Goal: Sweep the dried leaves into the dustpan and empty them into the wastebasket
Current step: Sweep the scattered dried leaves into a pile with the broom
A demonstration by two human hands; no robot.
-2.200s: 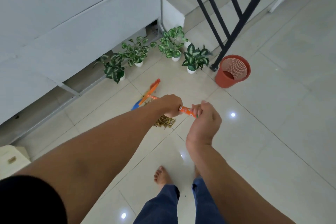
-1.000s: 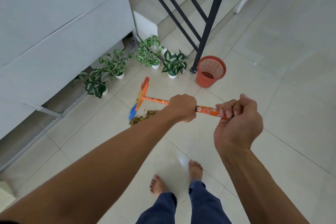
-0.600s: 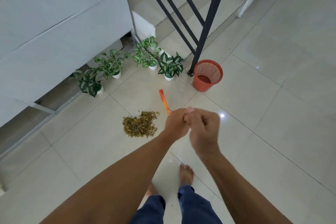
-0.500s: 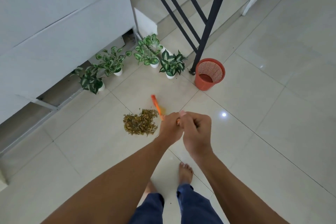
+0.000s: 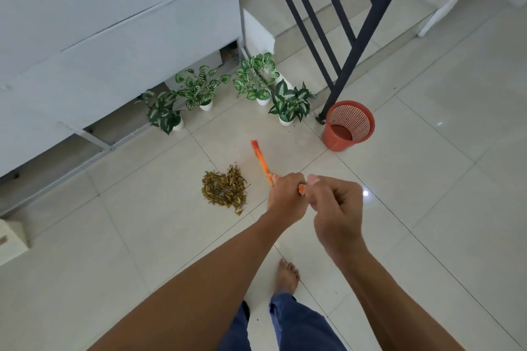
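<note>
On the tiled floor (image 5: pixel 148 236), dried leaves (image 5: pixel 224 188) lie heaped; my left hand (image 5: pixel 286 196) and right hand (image 5: pixel 333 205) clench the broom handle (image 5: pixel 263 164) (wastebasket (image 5: pixel 348 125) near the railing).

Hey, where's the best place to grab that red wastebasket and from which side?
Likely by the top rim of the wastebasket, coming from above on its near, open-floor side: it stands upright and open, and the railing post crowds its far side.
</note>
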